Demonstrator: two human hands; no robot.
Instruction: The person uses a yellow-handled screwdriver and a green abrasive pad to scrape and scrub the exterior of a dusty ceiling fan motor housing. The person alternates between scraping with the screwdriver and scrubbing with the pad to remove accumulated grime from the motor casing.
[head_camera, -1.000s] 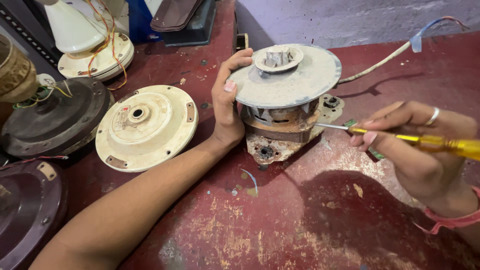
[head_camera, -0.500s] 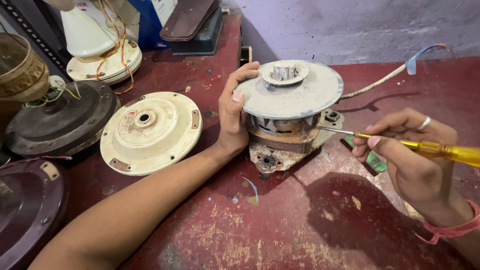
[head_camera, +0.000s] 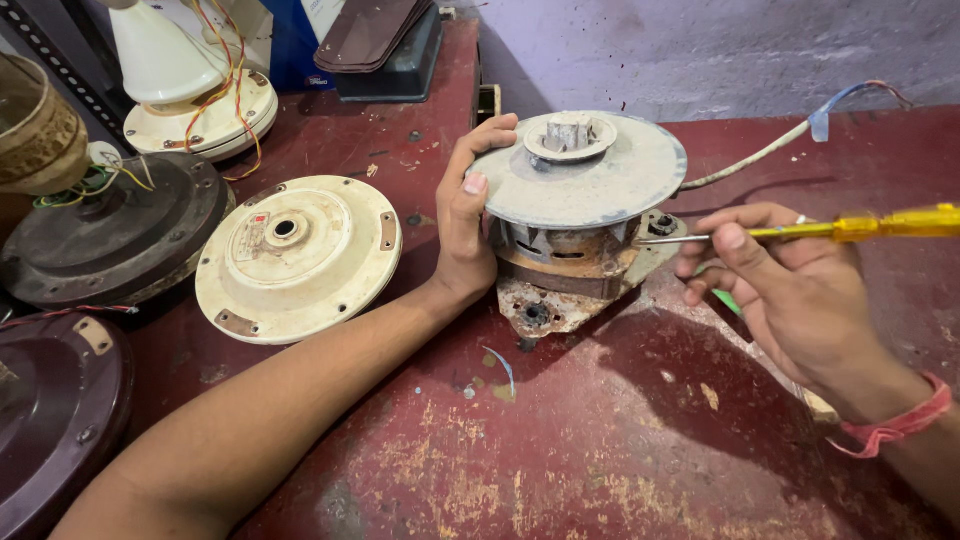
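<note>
The rusty motor (head_camera: 575, 225) on the red surface (head_camera: 600, 450) stays gripped by left-hand fingers (head_camera: 470, 190); the screwdriver (head_camera: 800, 232), pinched by the right hand (head_camera: 790, 290), has been pushed closer beneath its disc.

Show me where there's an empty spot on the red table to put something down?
The widest bare patch of the red table is in front, between the left forearm and the right hand, below the rusty motor. Another lies right of the motor, under the wire. The left side is crowded: cream cover, dark fan housing, maroon cover.
</note>
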